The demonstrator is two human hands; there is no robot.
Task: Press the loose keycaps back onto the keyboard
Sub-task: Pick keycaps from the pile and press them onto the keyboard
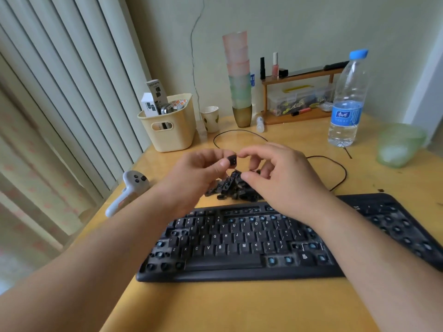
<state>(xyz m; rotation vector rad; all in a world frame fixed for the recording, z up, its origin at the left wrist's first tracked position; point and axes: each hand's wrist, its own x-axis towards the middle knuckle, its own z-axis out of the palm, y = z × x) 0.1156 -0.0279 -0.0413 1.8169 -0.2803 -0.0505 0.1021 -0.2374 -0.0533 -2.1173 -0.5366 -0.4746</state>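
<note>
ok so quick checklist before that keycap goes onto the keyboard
1. Keycap held: ok, left hand pinches one small black keycap.
2. Right hand free to help: cannot tell, its fingers are curled beside the keycap, grip unclear.
3. Legend readable to pick the slot: cannot tell, too small.
4. Open slots available: ok, black computer keyboard shows bare blue-stemmed sockets.
5. More caps at hand: ok, pile of loose black keycaps lies behind the keyboard.
</note>
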